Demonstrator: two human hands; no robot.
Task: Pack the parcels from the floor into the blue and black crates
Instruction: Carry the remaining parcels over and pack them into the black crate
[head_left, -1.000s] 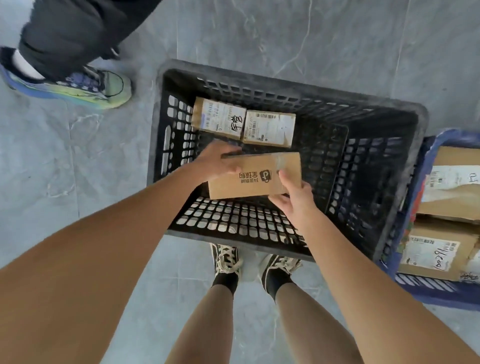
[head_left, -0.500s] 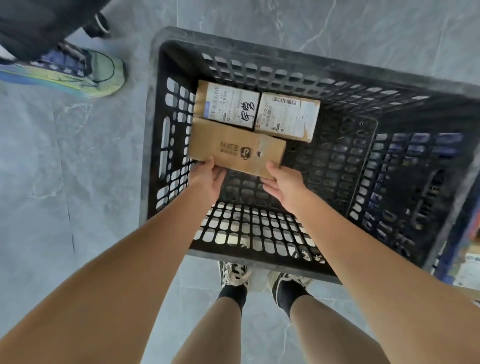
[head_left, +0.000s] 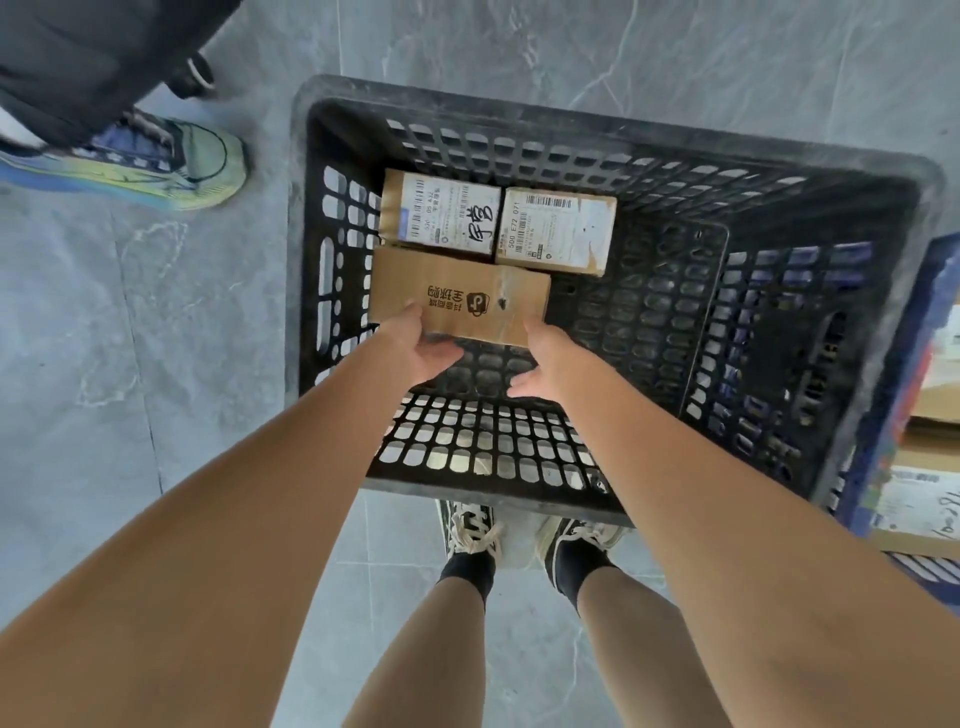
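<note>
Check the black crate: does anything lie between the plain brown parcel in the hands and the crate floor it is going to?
Nothing visible does. The brown parcel already sits low in the black crate, beside two labelled parcels, with the left hand and right hand at its near edge. Whether it rests flat cannot be told.

The white label (head_left: 558, 231) on the right parcel (head_left: 556, 234) is showing "500 E72 071". The left parcel's label (head_left: 447, 215) is carrying handwritten characters, too unclear to read.
</note>
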